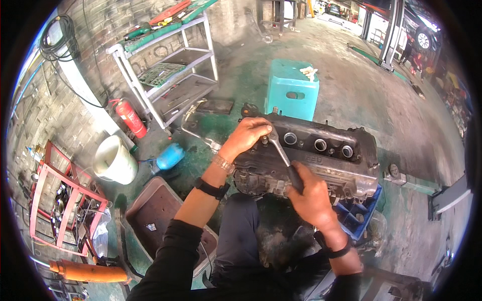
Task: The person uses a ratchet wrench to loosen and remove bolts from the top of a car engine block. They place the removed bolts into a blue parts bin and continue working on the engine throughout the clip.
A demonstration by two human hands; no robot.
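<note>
A dark, grimy engine (354, 165) with a valve cover and round openings along its top sits in front of me. Across it lies a ratchet wrench (282, 152), its head over the left part of the top. My left hand (249, 133) is closed on the ratchet's head, fingertips pressed over it. My right hand (309, 193) is wrapped round the black handle, lower and to the right. Whatever fastener is under the ratchet's head is hidden.
A grey tray (138, 215), white bucket (115, 170), blue container (170, 158) and red extinguisher (131, 120) stand left. A tool cart (211, 47) is behind. A teal stool (291, 105) stands beyond the engine; a blue crate (369, 215) is below it. A lift post (393, 35) rises at back right.
</note>
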